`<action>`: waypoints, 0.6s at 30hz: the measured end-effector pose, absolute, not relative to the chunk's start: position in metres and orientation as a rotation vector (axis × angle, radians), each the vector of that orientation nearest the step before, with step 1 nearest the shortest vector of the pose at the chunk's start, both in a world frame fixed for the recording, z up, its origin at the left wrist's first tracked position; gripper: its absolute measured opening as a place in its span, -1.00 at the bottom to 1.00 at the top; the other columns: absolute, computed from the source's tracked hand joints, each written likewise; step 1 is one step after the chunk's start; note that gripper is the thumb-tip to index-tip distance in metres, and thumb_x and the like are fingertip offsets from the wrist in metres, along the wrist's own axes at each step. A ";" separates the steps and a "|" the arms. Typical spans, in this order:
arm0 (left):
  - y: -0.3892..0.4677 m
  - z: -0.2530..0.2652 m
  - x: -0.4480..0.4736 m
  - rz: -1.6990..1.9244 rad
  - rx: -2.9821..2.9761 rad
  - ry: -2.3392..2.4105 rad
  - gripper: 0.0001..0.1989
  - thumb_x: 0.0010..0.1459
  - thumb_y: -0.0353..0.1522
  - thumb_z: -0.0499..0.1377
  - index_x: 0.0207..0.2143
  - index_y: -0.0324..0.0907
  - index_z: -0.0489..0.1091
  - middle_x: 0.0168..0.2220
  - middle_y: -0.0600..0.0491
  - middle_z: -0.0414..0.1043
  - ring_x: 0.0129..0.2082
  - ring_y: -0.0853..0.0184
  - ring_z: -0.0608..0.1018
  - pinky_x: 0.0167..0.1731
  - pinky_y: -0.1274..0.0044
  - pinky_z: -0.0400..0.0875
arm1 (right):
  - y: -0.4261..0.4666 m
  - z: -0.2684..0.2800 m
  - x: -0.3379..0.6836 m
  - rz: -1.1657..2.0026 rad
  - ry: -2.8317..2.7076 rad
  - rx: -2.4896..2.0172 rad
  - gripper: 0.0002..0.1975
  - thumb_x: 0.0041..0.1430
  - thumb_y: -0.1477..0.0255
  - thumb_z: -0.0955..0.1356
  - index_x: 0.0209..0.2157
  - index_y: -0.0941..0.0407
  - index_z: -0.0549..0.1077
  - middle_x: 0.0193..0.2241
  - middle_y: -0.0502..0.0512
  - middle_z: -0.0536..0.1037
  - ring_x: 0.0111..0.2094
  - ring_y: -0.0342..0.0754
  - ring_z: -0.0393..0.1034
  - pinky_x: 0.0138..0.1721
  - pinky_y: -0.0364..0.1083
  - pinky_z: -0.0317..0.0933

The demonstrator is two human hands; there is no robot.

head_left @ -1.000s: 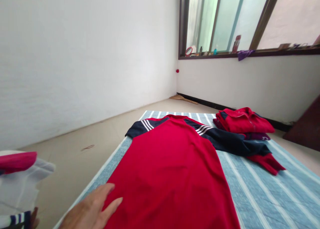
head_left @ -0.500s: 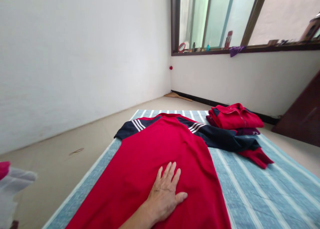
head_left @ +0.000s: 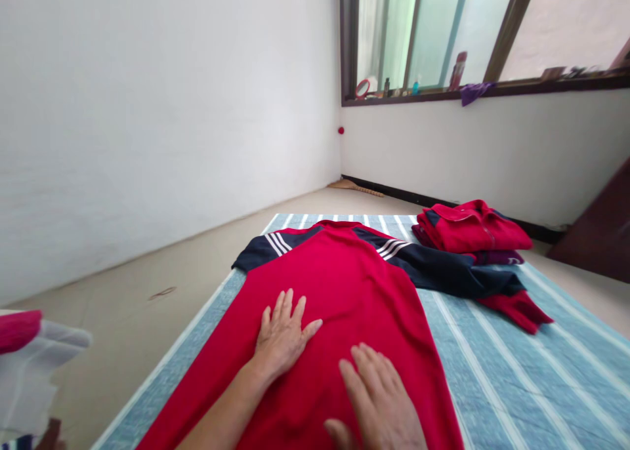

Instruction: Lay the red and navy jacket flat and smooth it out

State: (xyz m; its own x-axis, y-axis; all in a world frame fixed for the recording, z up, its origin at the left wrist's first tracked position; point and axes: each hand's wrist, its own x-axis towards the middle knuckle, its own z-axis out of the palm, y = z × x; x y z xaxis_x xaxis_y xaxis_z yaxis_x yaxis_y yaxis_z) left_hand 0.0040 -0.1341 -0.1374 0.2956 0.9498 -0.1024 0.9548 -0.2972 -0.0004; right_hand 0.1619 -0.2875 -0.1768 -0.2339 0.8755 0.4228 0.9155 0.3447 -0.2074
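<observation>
A red jacket (head_left: 339, 292) with navy sleeves and white stripes lies spread, front side down, on a blue and white striped sheet (head_left: 492, 365). Its right-hand sleeve stretches out sideways to a red cuff; the left-hand sleeve shows only its upper part. My left hand (head_left: 285, 328) rests flat on the middle of the red cloth, fingers spread. Nearer to me, my right hand (head_left: 378, 397) is over the lower part of the jacket with its fingers apart. Whether its palm touches the cloth, I cannot tell.
A stack of folded red and purple clothes (head_left: 477, 227) sits at the far right of the sheet. White and pink items (head_left: 39, 351) are at the left edge. Several small objects stand on the window sill (head_left: 423, 96). A broom (head_left: 354, 186) lies in the corner.
My right hand has come into view from below. My left hand has slid up and to the left over the jacket. The view has turned slightly left.
</observation>
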 end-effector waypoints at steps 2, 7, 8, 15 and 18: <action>-0.132 -0.150 -0.005 -0.144 2.458 1.872 -0.27 0.23 0.04 -0.13 0.29 -0.23 0.05 0.34 -0.23 -0.17 0.34 0.04 -0.11 0.22 0.12 -0.14 | -0.278 -0.195 0.179 -0.158 -1.976 -1.823 -0.35 0.16 0.08 0.31 0.17 0.18 0.27 0.13 0.39 0.34 0.14 0.34 0.22 0.08 0.28 0.16; -0.134 -0.162 -0.009 -0.104 2.458 1.874 -0.26 0.22 0.05 -0.14 0.30 -0.21 0.02 0.35 -0.21 -0.17 0.34 0.05 -0.10 0.22 0.12 -0.17 | -0.279 -0.230 0.198 -0.031 -1.949 -2.049 -0.25 0.14 0.00 0.28 0.21 0.22 0.24 0.25 0.40 0.13 0.26 0.33 -0.02 0.17 0.29 0.03; -0.134 -0.160 -0.009 -0.099 2.455 1.864 -0.27 0.22 0.04 -0.13 0.29 -0.21 0.03 0.34 -0.20 -0.16 0.34 0.06 -0.09 0.22 0.13 -0.16 | -0.280 -0.231 0.199 -0.018 -1.954 -2.056 -0.26 0.15 0.01 0.27 0.21 0.22 0.25 0.25 0.40 0.12 0.27 0.32 -0.03 0.18 0.28 0.03; -0.124 -0.147 -0.030 0.039 2.370 2.105 -0.30 0.23 -0.04 -0.11 0.27 -0.30 0.09 0.34 -0.23 -0.13 0.34 0.06 -0.08 0.23 0.18 -0.10 | -0.260 -0.194 0.206 -0.007 -1.926 -2.089 -0.30 0.22 0.02 0.20 0.21 0.22 0.24 0.26 0.34 0.11 0.28 0.23 -0.05 0.21 0.19 0.03; -0.122 -0.156 -0.037 -0.016 2.309 2.094 -0.29 0.21 -0.03 -0.12 0.27 -0.30 0.09 0.33 -0.23 -0.09 0.33 0.04 -0.04 0.21 0.15 -0.07 | -0.241 -0.183 0.214 0.075 -1.945 -2.109 -0.26 0.22 0.00 0.20 0.24 0.23 0.19 0.28 0.34 0.07 0.30 0.22 -0.13 0.24 0.17 -0.05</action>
